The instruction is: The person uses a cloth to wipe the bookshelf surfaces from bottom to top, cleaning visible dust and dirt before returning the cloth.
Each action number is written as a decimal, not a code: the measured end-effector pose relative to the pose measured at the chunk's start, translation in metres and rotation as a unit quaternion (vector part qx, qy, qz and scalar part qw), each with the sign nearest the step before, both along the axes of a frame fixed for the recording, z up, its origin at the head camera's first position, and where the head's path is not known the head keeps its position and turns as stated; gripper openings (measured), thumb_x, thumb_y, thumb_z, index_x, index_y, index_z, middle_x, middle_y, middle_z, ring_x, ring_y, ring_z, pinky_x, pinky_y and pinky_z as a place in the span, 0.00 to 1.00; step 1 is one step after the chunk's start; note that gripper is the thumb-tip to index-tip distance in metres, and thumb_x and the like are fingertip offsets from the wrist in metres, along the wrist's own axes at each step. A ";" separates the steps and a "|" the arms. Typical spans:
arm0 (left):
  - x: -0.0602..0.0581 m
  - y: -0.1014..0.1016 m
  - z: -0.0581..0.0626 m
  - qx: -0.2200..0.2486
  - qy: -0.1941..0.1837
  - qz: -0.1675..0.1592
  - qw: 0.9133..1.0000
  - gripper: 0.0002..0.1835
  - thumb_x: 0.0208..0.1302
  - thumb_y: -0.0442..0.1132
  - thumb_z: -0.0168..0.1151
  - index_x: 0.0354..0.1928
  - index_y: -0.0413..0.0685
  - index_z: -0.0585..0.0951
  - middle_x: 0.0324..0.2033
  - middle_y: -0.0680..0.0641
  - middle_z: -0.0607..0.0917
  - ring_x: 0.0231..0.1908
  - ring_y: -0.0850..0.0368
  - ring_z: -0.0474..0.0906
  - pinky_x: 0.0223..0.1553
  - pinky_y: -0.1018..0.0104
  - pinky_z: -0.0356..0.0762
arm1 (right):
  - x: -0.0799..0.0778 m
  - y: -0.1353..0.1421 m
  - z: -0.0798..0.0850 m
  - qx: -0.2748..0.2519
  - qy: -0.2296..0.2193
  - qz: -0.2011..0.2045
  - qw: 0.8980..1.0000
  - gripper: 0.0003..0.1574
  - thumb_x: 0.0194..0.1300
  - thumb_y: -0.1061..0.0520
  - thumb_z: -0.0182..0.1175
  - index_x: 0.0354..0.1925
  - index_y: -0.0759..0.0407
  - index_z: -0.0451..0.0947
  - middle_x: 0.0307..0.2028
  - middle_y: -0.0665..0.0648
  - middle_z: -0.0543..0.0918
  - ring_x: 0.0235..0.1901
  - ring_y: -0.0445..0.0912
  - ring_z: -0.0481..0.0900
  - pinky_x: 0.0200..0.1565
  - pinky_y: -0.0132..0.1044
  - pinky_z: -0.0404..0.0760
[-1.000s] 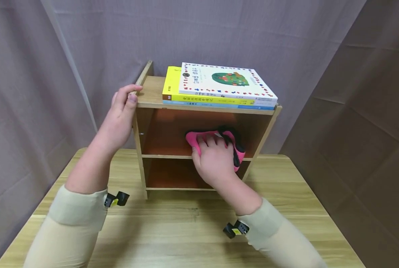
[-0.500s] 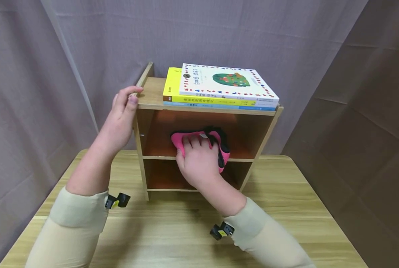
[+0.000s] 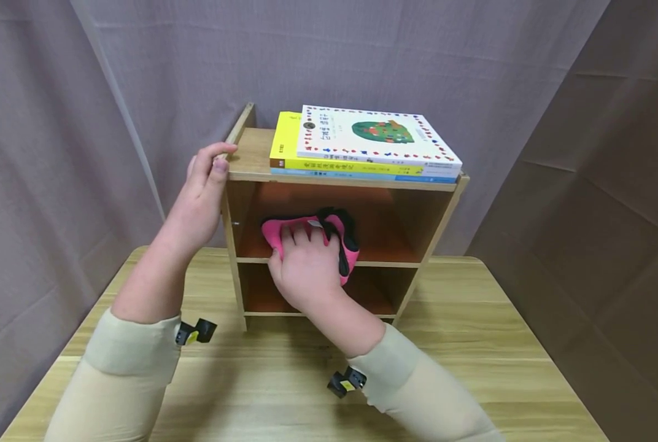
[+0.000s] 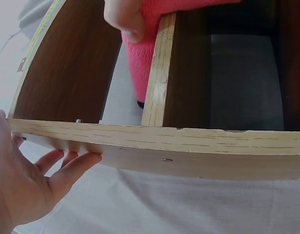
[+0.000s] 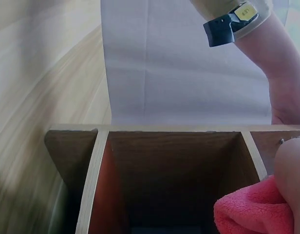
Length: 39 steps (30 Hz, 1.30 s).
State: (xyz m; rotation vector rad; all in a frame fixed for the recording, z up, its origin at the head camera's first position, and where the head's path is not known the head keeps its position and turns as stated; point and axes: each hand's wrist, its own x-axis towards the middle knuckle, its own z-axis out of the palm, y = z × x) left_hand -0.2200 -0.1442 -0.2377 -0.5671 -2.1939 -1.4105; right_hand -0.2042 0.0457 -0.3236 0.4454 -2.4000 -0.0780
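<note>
A small wooden bookshelf point(image 3: 332, 264) stands on the table, front towards me. My left hand point(image 3: 196, 202) holds its upper left corner; in the left wrist view, fingers point(image 4: 74, 168) lie against the outside of the side panel. On the middle board my right hand point(image 3: 309, 270) grips a fuzzy pink cloth point(image 3: 274, 230) with black parts and presses it down. The cloth point(image 4: 140, 63) hangs over that board's front edge. In the right wrist view, a bunched fold of the cloth point(image 5: 254, 209) sticks out beside the right hand point(image 5: 292, 180).
Several books point(image 3: 373, 138) lie stacked on the bookshelf's top board, a white one uppermost over yellow and blue ones. The light wood table point(image 3: 461, 344) spreads around the bookshelf. Grey curtains point(image 3: 362, 55) hang behind and at both sides.
My right hand has slid the pink cloth leftward along the middle board, from its right part to its left part. The left hand has kept its place at the corner.
</note>
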 end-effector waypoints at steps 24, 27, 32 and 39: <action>-0.001 0.001 -0.001 0.001 -0.001 0.004 1.000 0.23 0.80 0.53 0.36 0.69 0.54 0.65 0.65 0.40 0.61 0.64 0.47 0.59 0.65 0.46 0.55 | 0.002 -0.038 0.000 0.054 -0.004 0.001 0.999 0.27 0.71 0.38 0.44 0.61 0.42 0.76 0.50 0.50 0.78 0.49 0.52 0.73 0.48 0.57 0.71; 0.000 -0.001 0.000 0.002 -0.002 0.003 1.000 0.23 0.80 0.53 0.35 0.69 0.54 0.64 0.66 0.41 0.60 0.65 0.46 0.58 0.66 0.46 0.54 | 0.000 -0.038 0.000 0.030 0.035 0.017 0.999 0.24 0.70 0.40 0.47 0.56 0.41 0.80 0.48 0.48 0.81 0.47 0.51 0.76 0.46 0.55 0.74; 0.001 -0.002 0.000 0.002 -0.010 -0.001 1.000 0.24 0.80 0.55 0.36 0.70 0.55 0.64 0.67 0.41 0.60 0.66 0.46 0.58 0.67 0.44 0.54 | -0.001 -0.037 0.002 -0.020 0.065 0.037 0.997 0.20 0.70 0.44 0.47 0.49 0.41 0.85 0.44 0.45 0.84 0.43 0.48 0.80 0.42 0.49 0.77; 0.000 -0.001 0.000 0.001 -0.012 -0.004 1.000 0.24 0.80 0.55 0.37 0.69 0.56 0.64 0.67 0.41 0.60 0.65 0.45 0.59 0.66 0.44 0.55 | 0.002 -0.034 0.010 -0.089 -0.004 0.036 0.995 0.23 0.75 0.46 0.42 0.50 0.42 0.84 0.47 0.43 0.85 0.48 0.47 0.80 0.49 0.52 0.75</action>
